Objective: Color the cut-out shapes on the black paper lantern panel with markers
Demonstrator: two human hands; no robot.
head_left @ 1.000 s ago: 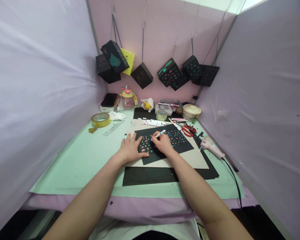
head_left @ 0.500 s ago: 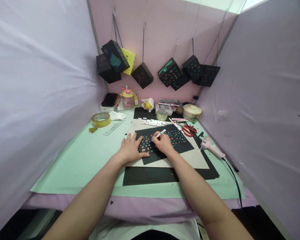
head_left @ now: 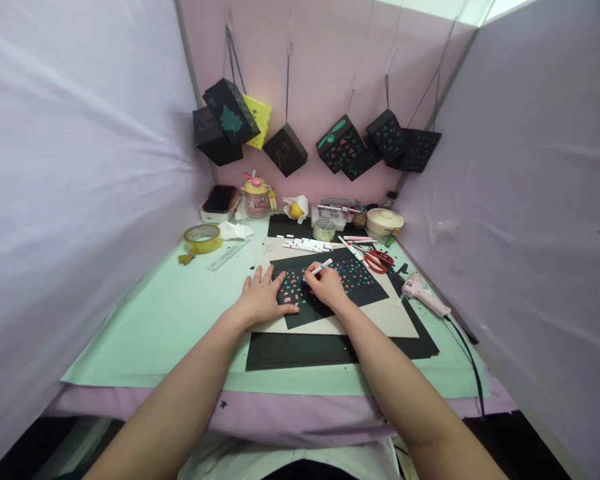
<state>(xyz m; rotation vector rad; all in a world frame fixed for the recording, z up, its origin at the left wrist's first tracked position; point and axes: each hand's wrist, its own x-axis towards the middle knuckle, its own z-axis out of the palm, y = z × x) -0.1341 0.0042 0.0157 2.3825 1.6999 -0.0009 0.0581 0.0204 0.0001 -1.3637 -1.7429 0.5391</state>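
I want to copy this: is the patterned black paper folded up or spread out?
Spread out: the patterned black paper lies flat on the grey board, edges showing.

apparently a craft booth, fabric walls, hanging decorated boxes [head_left: 285, 150], glue gun [head_left: 425, 296]

The patterned sheet [head_left: 325, 316] is matt black paper, smooth and flat, lying on a pale board [head_left: 395, 321] that looks like dull card. At the near left, the table cover [head_left: 155, 320] has a smooth, matt surface. Far left, the tape roll [head_left: 203, 239] is glossy, see-through yellow plastic, and the ruler [head_left: 229, 255] clear plastic. At right, the scissors [head_left: 379, 261] have smooth red plastic handles, and the glue gun [head_left: 425, 297] a pale plastic body. The left wall [head_left: 80, 133] is creased cloth with a faint sheen.
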